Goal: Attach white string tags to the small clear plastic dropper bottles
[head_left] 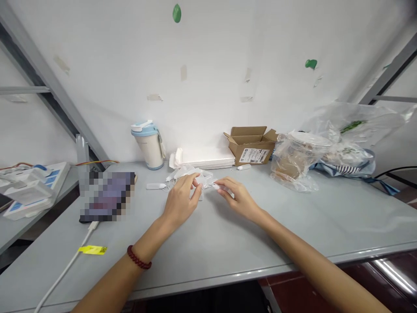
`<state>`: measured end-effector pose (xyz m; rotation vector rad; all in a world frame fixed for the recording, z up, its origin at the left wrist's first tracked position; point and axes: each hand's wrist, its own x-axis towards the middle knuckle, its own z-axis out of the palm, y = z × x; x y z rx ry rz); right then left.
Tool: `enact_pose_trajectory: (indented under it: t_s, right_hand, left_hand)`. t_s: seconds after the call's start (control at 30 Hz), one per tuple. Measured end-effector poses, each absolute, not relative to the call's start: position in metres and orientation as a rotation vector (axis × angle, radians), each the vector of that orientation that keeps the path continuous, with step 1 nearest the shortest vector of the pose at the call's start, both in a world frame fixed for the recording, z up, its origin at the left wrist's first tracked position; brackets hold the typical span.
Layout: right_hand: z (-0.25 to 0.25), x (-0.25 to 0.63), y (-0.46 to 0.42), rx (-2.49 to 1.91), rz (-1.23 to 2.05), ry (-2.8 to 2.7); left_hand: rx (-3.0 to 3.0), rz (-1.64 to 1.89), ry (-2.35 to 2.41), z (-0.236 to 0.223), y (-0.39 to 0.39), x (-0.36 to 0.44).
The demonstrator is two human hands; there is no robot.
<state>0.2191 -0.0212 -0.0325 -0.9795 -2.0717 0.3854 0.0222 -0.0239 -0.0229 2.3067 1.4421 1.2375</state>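
Above the middle of the grey table [228,243], both hands work close together. My right hand [239,198] pinches a small white piece [216,186] between thumb and fingertips; a thin cord seems to run from it to the left. My left hand [182,198] wears a dark red bracelet [138,257]. Its thumb and fingers curl together at a pile of thin, whitish translucent pieces [187,171], and what they hold is hidden. Left of this hand lies a white capsule-shaped piece with a cord loop [155,186]. A similar white piece [244,167] rests near the carton.
Along the wall stand a cream tumbler with blue lid [148,145], a stack of white flat sheets [208,158] and an open cardboard box [252,150]. Clear plastic bags [293,165] lie right. A blurred phone [109,195] with a white cable [65,274] lies left.
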Motion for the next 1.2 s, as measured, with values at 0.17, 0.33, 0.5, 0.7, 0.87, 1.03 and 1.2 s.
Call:
enact_pose_trajectory:
  t_s: [0.17,0.33,0.5,0.7,0.87,1.03,1.2]
  right_hand:
    - [-0.030,0.224,-0.020,-1.006,0.395,-2.056]
    - [-0.026,0.223,-0.024,-0.982,0.400,-2.049]
    - [-0.025,0.223,-0.026,-0.965,0.430,-2.040]
    - [-0.024,0.220,-0.030,-0.967,0.589,-2.029]
    - [-0.022,0.217,-0.033,-0.954,0.663,-2.008]
    - [-0.021,0.218,-0.032,-0.964,0.693,-1.994]
    - [-0.021,0.218,-0.031,-0.952,0.728,-1.983]
  left_hand:
    - [2.303,1.172,1.402,-0.018,-0.023,0.019]
    - [2.328,1.085,1.285,-0.016,-0.023,0.021]
    - [2.095,1.137,1.274,-0.011,-0.025,0.022]
    - [1.808,1.075,1.248,-0.005,-0.029,0.025]
    - [1.732,1.035,1.171,-0.007,-0.027,0.026]
    - [1.562,1.009,1.111,-0.009,-0.025,0.024]
    - [1.522,1.014,1.105,-0.008,-0.026,0.023]
